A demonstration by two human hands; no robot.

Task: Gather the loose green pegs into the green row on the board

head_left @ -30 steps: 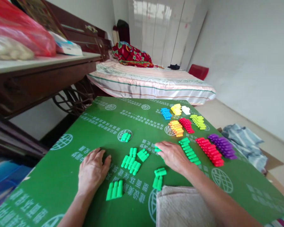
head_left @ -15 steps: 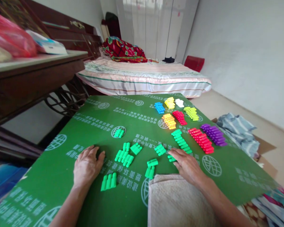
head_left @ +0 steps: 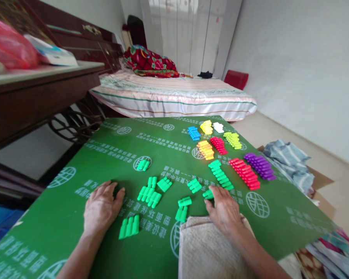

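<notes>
Your left hand lies on the left of the green bench, its thumb spread from its fingers. Your right hand touches a bunch of green pegs, beside the long green row on the right; I can't tell if it pinches them. A gray cloth lies near you, partly under your right arm.

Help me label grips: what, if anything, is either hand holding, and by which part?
Nothing shows in the left hand. The right hand has its fingers at the right end of a green block; whether they grip it cannot be told.
</notes>
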